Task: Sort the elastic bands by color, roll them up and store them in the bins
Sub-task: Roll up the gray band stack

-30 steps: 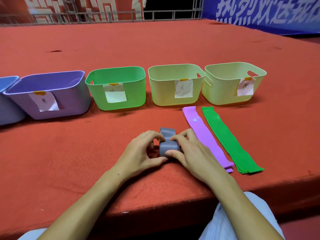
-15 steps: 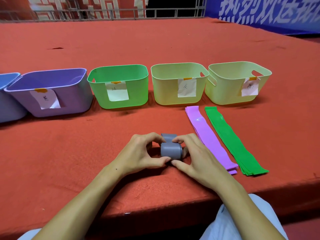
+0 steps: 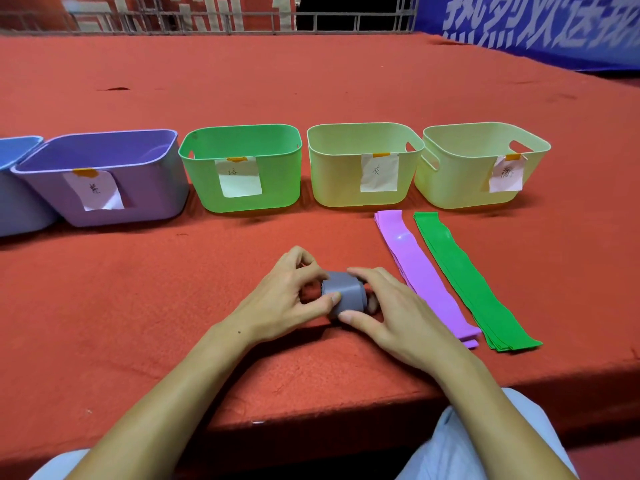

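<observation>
A grey elastic band (image 3: 343, 293), wound into a tight roll, rests on the red cloth between my hands. My left hand (image 3: 287, 296) pinches its left end and my right hand (image 3: 391, 310) cups its right end. To the right lie a flat stack of purple bands (image 3: 420, 271) and a flat stack of green bands (image 3: 467, 282). Behind stands a row of labelled bins: a blue bin (image 3: 15, 152) at the left edge, a purple bin (image 3: 145, 188), a green bin (image 3: 277, 181), a pale yellow bin (image 3: 332, 181) and a second pale yellow bin (image 3: 457, 181).
The red table's front edge (image 3: 311, 403) runs just below my wrists, with my knees beneath it. A metal railing (image 3: 346, 22) and a blue banner (image 3: 540, 26) stand beyond the table's far side.
The loose grey tail that lay ahead of the roll has been wound in, so the roll is now whole. Both hands stayed on it.
</observation>
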`<state>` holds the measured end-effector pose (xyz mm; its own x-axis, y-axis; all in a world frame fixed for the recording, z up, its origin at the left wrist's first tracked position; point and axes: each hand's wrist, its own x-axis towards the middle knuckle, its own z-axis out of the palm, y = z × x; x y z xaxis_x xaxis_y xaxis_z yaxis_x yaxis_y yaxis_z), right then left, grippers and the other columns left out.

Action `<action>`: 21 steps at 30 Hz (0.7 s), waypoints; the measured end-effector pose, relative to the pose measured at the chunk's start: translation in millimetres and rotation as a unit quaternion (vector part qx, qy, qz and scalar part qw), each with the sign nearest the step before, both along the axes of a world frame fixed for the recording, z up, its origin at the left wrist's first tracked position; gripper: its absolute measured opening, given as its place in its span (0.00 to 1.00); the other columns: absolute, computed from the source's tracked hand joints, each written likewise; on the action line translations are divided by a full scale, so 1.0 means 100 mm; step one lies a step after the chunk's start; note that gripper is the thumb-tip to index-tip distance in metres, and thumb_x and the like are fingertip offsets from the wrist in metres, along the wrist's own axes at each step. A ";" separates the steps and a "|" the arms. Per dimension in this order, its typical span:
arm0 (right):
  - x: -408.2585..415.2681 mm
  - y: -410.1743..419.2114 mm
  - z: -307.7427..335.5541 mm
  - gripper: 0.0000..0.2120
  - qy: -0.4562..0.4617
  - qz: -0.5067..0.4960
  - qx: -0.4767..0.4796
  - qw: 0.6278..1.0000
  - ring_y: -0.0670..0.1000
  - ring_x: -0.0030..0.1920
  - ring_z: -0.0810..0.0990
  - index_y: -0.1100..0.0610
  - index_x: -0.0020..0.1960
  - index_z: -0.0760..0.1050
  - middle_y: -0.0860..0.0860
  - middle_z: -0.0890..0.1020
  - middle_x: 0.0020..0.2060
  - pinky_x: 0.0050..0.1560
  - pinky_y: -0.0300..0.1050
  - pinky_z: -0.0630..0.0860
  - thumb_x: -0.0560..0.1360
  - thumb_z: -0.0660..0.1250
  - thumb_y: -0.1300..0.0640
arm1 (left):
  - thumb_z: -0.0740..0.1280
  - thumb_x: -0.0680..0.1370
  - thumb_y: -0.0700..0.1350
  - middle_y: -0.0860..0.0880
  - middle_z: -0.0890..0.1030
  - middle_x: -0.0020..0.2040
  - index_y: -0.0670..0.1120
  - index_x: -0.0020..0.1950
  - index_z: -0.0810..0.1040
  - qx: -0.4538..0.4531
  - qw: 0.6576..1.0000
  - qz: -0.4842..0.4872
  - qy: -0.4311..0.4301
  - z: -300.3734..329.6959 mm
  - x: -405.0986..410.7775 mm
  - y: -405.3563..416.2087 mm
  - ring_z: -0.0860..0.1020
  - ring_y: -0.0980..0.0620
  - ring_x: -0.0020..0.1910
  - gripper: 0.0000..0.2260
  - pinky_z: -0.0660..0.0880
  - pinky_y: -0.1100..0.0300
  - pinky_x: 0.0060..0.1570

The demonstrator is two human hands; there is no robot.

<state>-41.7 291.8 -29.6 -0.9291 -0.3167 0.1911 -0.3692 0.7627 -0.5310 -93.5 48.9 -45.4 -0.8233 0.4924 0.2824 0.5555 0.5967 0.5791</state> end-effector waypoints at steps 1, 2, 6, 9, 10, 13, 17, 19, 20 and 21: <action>0.00 -0.01 0.01 0.30 -0.001 -0.002 -0.008 1.000 0.38 0.51 0.73 0.39 0.76 0.63 0.37 0.74 0.62 0.58 0.46 0.76 0.79 0.70 0.37 | 0.65 0.80 0.65 0.56 0.71 0.53 0.53 0.59 0.81 0.000 1.000 0.006 -0.008 -0.01 -0.01 -0.01 0.73 0.58 0.53 0.18 0.71 0.63 0.53; -0.01 -0.03 0.01 0.28 -0.002 -0.003 -0.012 1.000 0.38 0.49 0.73 0.38 0.75 0.63 0.37 0.74 0.61 0.57 0.46 0.77 0.79 0.69 0.37 | 0.63 0.81 0.65 0.57 0.71 0.53 0.54 0.57 0.81 0.003 1.000 0.012 -0.013 -0.02 -0.02 -0.01 0.73 0.57 0.53 0.17 0.71 0.61 0.53; -0.02 -0.06 0.01 0.24 -0.006 -0.011 -0.004 1.000 0.43 0.53 0.77 0.37 0.72 0.65 0.40 0.70 0.61 0.58 0.51 0.78 0.79 0.68 0.36 | 0.60 0.82 0.65 0.54 0.72 0.52 0.52 0.57 0.80 -0.023 0.998 0.046 0.042 -0.07 0.04 0.05 0.72 0.51 0.50 0.19 0.74 0.53 0.52; -0.02 -0.05 0.02 0.24 -0.008 -0.014 -0.006 1.000 0.46 0.57 0.77 0.39 0.72 0.67 0.40 0.66 0.64 0.60 0.52 0.78 0.79 0.68 0.38 | 0.60 0.81 0.65 0.53 0.73 0.54 0.49 0.61 0.81 -0.044 0.991 0.083 0.097 -0.07 0.08 0.10 0.73 0.51 0.50 0.23 0.76 0.51 0.50; -0.03 -0.06 0.02 0.24 -0.007 -0.010 -0.004 1.000 0.46 0.58 0.77 0.41 0.72 0.67 0.39 0.67 0.65 0.60 0.52 0.78 0.80 0.68 0.38 | 0.62 0.81 0.64 0.53 0.74 0.55 0.49 0.62 0.80 -0.031 0.990 0.090 0.100 -0.05 0.09 0.11 0.75 0.51 0.50 0.22 0.77 0.51 0.50; -0.06 -0.06 0.01 0.22 -0.003 -0.005 0.002 1.000 0.45 0.59 0.77 0.43 0.72 0.67 0.38 0.70 0.65 0.58 0.53 0.78 0.81 0.66 0.38 | 0.67 0.81 0.57 0.55 0.76 0.54 0.50 0.62 0.77 0.033 0.992 0.067 0.104 0.02 0.12 0.10 0.77 0.54 0.50 0.15 0.78 0.51 0.51; -0.11 -0.07 0.00 0.22 -0.019 -0.013 0.008 1.000 0.47 0.60 0.78 0.43 0.72 0.67 0.39 0.72 0.66 0.59 0.54 0.77 0.82 0.63 0.37 | 0.69 0.77 0.50 0.53 0.78 0.56 0.47 0.62 0.77 0.032 0.992 0.018 0.119 0.06 0.13 0.04 0.77 0.51 0.53 0.14 0.76 0.49 0.54; -0.13 -0.08 0.00 0.21 -0.028 -0.018 0.009 0.999 0.48 0.61 0.78 0.43 0.73 0.66 0.40 0.72 0.67 0.60 0.55 0.77 0.83 0.61 0.37 | 0.73 0.73 0.51 0.52 0.78 0.58 0.48 0.64 0.77 0.002 0.991 0.023 0.129 0.04 0.12 0.03 0.78 0.49 0.54 0.21 0.76 0.48 0.54; -0.14 -0.08 -0.01 0.21 -0.032 -0.021 0.009 0.999 0.49 0.62 0.78 0.43 0.73 0.66 0.40 0.72 0.67 0.60 0.56 0.76 0.83 0.61 0.37 | 0.75 0.72 0.53 0.52 0.77 0.59 0.48 0.65 0.76 -0.017 0.990 0.026 0.135 0.03 0.13 0.04 0.77 0.49 0.55 0.24 0.77 0.48 0.54; -0.15 -0.09 -0.01 0.21 -0.036 -0.024 0.011 0.999 0.49 0.62 0.78 0.43 0.73 0.66 0.41 0.72 0.68 0.61 0.57 0.76 0.83 0.60 0.37 | 0.76 0.71 0.56 0.53 0.77 0.61 0.49 0.67 0.75 -0.034 0.989 0.027 0.141 0.01 0.12 0.05 0.77 0.49 0.55 0.27 0.77 0.48 0.54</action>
<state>-56.8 282.9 -30.4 -0.9545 -0.2739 0.1176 -0.2931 0.7903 -0.5380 -81.1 54.3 -44.2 -0.7421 0.4761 0.4718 0.6556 0.6619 0.3633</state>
